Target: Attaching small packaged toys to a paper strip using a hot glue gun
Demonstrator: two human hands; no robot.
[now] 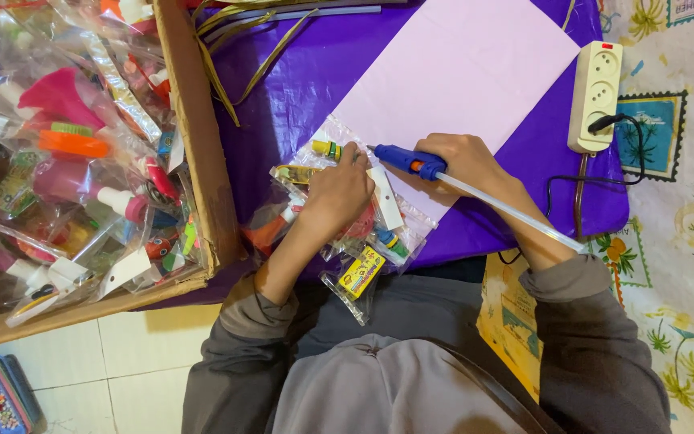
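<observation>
Table under purple sheet [299, 88]; pink paper [459, 64], toy packets [363, 233] and white power strip [596, 96] lie on it; cardboard box [194, 120] alongside.
</observation>
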